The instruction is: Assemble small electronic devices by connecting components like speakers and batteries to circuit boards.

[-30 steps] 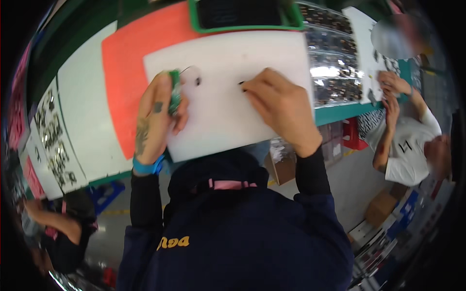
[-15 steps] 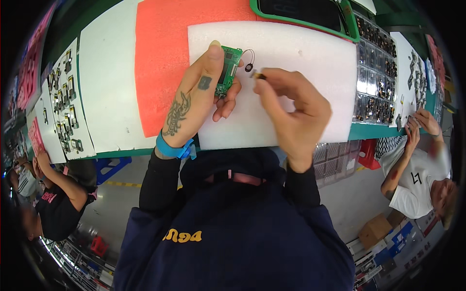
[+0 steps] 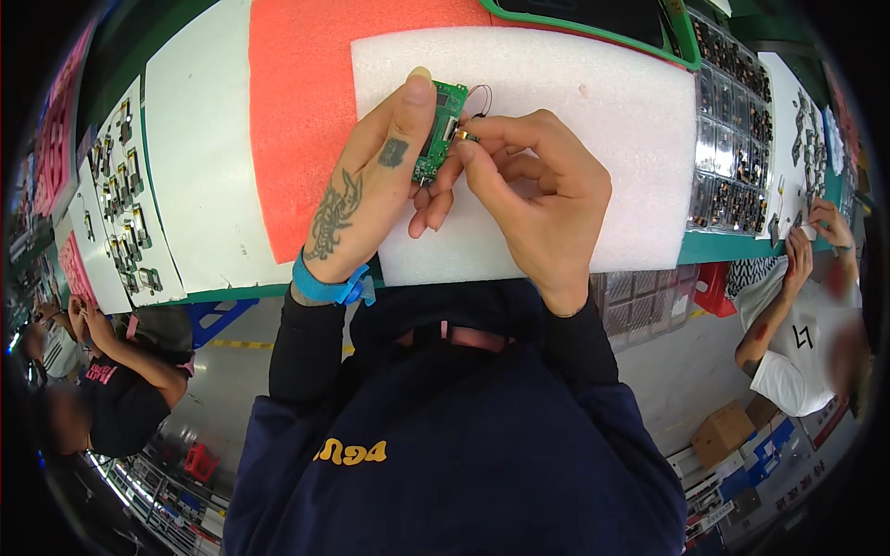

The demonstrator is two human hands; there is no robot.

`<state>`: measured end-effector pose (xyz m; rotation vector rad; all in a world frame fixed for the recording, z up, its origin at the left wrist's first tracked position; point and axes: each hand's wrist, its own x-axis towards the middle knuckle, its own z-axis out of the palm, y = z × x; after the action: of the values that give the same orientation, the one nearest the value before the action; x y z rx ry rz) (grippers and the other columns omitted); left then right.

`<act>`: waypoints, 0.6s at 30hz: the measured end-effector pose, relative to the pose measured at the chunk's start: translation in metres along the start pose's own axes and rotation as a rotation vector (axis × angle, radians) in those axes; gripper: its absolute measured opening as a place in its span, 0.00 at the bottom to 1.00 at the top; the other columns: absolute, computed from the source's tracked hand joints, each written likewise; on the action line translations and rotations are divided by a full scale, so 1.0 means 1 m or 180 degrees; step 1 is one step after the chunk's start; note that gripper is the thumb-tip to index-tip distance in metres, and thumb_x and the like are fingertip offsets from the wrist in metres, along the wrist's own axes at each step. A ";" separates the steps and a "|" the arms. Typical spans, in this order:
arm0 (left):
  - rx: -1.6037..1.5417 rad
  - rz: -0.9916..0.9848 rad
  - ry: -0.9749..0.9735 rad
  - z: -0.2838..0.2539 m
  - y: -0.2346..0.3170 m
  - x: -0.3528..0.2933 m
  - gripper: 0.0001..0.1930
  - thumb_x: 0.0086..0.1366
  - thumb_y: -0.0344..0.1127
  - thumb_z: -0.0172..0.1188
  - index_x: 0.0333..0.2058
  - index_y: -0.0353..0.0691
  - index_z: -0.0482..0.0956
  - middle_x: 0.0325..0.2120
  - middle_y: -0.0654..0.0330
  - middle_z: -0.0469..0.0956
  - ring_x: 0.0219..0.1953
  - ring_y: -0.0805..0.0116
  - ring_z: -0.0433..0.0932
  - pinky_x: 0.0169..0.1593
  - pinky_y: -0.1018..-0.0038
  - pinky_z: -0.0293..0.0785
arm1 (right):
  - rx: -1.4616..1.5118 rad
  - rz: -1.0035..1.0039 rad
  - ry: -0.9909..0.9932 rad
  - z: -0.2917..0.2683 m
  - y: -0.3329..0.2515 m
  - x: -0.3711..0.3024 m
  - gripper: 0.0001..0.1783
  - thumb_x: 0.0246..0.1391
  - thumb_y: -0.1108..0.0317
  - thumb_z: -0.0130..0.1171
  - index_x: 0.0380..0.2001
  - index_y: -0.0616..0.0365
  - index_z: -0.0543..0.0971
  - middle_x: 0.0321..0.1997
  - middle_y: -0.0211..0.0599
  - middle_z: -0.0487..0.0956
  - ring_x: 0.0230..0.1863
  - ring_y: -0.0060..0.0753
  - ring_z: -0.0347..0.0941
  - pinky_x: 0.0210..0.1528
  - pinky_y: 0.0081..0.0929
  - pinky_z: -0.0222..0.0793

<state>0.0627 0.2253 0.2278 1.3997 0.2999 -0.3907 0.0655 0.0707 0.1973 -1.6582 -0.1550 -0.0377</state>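
Observation:
My left hand [image 3: 385,153] is closed round a green circuit board [image 3: 446,113], gripping it by the edges with the thumb near its top corner. Thin wires [image 3: 486,89] loop from the board's right side; the small black round part on them is mostly behind my right fingers. With thumb and forefinger, my right hand [image 3: 547,190] pinches a small black-and-gold part [image 3: 464,135] at the board's right edge, beside a white connector. Whether the part touches the connector, I cannot tell. Both hands are above a white foam sheet [image 3: 621,120].
An orange sheet [image 3: 297,130] lies under the foam's left side. Behind is a green-rimmed tray [image 3: 688,42]; at right, a clear compartment box [image 3: 714,134] of small parts. Left, a white board [image 3: 153,269] bears several small assemblies. Co-workers sit on both sides.
My right hand has moved left and slightly up, bringing the small part from above the foam to the board's right edge. My left hand still holds the board.

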 end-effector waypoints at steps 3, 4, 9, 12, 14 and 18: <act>0.0033 -0.0010 -0.0010 0.000 0.001 0.000 0.33 0.79 0.63 0.38 0.41 0.34 0.76 0.20 0.61 0.72 0.13 0.76 0.67 0.15 0.83 0.58 | -0.0001 0.0010 0.0033 0.001 0.000 0.000 0.11 0.48 0.82 0.69 0.36 0.61 0.86 0.30 0.29 0.78 0.25 0.18 0.68 0.27 0.14 0.65; 0.0045 -0.0025 -0.0008 0.000 0.002 0.000 0.33 0.79 0.63 0.39 0.39 0.35 0.76 0.19 0.61 0.72 0.13 0.76 0.68 0.15 0.83 0.60 | -0.0015 0.0024 0.0033 0.000 -0.001 0.001 0.11 0.48 0.82 0.69 0.36 0.61 0.86 0.30 0.29 0.78 0.25 0.18 0.68 0.26 0.14 0.64; 0.0069 -0.0044 0.0012 0.000 0.002 0.000 0.32 0.79 0.63 0.40 0.36 0.36 0.74 0.18 0.62 0.71 0.13 0.76 0.69 0.16 0.83 0.63 | 0.0004 0.0099 0.0019 0.000 -0.002 0.000 0.10 0.48 0.83 0.68 0.35 0.61 0.86 0.29 0.28 0.78 0.24 0.18 0.66 0.26 0.14 0.63; 0.0074 -0.0040 0.0020 0.001 0.000 -0.001 0.31 0.79 0.62 0.41 0.36 0.37 0.74 0.18 0.62 0.71 0.14 0.76 0.69 0.16 0.83 0.63 | 0.0053 0.0153 0.0015 -0.001 -0.002 -0.001 0.10 0.48 0.83 0.68 0.35 0.61 0.86 0.29 0.28 0.77 0.24 0.17 0.66 0.26 0.14 0.63; 0.0107 -0.0026 0.0002 0.002 0.001 0.000 0.29 0.79 0.61 0.41 0.37 0.37 0.74 0.18 0.62 0.70 0.14 0.76 0.69 0.17 0.83 0.63 | 0.0018 0.0152 -0.0044 -0.004 -0.002 -0.001 0.09 0.50 0.83 0.68 0.37 0.63 0.86 0.30 0.30 0.78 0.25 0.17 0.68 0.28 0.12 0.65; 0.0147 -0.0041 -0.0057 0.005 0.001 0.002 0.27 0.80 0.59 0.42 0.39 0.38 0.73 0.19 0.63 0.70 0.14 0.77 0.69 0.17 0.83 0.63 | -0.0013 0.0134 -0.0086 -0.007 -0.002 0.001 0.09 0.53 0.83 0.67 0.38 0.66 0.86 0.32 0.32 0.80 0.28 0.17 0.72 0.31 0.11 0.67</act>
<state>0.0648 0.2206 0.2286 1.4392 0.2869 -0.4228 0.0666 0.0644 0.2003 -1.6659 -0.1406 0.0164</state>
